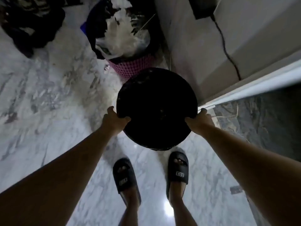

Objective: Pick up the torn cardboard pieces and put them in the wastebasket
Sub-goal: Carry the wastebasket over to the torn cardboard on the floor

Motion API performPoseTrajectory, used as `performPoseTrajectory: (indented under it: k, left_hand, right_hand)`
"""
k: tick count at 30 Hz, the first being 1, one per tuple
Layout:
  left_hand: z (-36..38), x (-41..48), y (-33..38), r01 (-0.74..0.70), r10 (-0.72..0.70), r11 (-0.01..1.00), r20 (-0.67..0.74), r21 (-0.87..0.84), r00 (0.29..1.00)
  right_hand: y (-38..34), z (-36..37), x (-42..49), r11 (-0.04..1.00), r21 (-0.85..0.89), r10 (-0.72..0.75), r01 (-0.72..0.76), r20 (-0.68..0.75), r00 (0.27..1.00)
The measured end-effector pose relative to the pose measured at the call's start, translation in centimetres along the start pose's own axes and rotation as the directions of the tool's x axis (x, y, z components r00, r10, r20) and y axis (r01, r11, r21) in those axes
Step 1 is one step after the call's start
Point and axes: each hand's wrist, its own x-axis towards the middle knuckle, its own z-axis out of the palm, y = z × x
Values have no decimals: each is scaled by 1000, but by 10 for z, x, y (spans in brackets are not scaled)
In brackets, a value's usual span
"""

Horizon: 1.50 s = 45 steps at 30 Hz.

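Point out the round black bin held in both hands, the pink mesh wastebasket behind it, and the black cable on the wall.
Round black bin (157, 110), head view: dark interior.
Pink mesh wastebasket (133, 66), head view: lattice side wall.
Black cable (225, 46), head view: mid-length against the wall.

round black wastebasket (157, 110), interior dark

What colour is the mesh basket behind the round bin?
Pink, a lattice-patterned plastic basket, seen in the head view.
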Motion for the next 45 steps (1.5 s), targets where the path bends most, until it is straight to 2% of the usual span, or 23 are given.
performPoseTrajectory:
  k: [4,9,14,20,25,31,35,39,41,43,45]
  left_hand:
    - [29,33,-15,88,-86,973,18,-213,996]
    - [20,8,-23,185,-209,953,-78,-239,975]
    - [-49,-71,-52,255,-284,915,-50,-312,958]
    - [-135,-227,-116,278,-351,833,-69,-478,934]
    - [-186,-370,-187,269,-457,721,-146,-638,877]
    - [-225,-535,-303,193,-582,541,-198,-819,789]
    - [-228,-637,-410,112,-627,419,-198,-901,753]
    - [-231,-727,-503,56,-730,340,-226,-939,645]
    - [-227,-755,-563,58,-766,322,-224,-945,603]
    - [-211,-764,-642,96,-776,319,-202,-943,597]
    - [-207,-785,-684,69,-805,224,-145,-972,575]
  right_hand:
    - [-5,24,18,991,127,51,-51,1,999]
    - [-7,27,-10,988,140,76,-69,-42,996]
    - [-39,-14,-81,999,12,-52,51,34,998]
    - [-85,-60,-233,936,-156,-297,315,130,946]
    - [-104,-60,-371,806,-283,-458,520,257,851]
    - [-102,-21,-530,640,-311,-579,702,405,708]
    - [-97,37,-640,504,-341,-614,793,504,607]
    - [-90,117,-748,338,-345,-597,876,640,483]
    - [-89,159,-797,254,-343,-557,904,712,427]
    - [-87,203,-842,171,-347,-546,922,746,382]
    - [-84,246,-880,97,-349,-554,932,759,342]
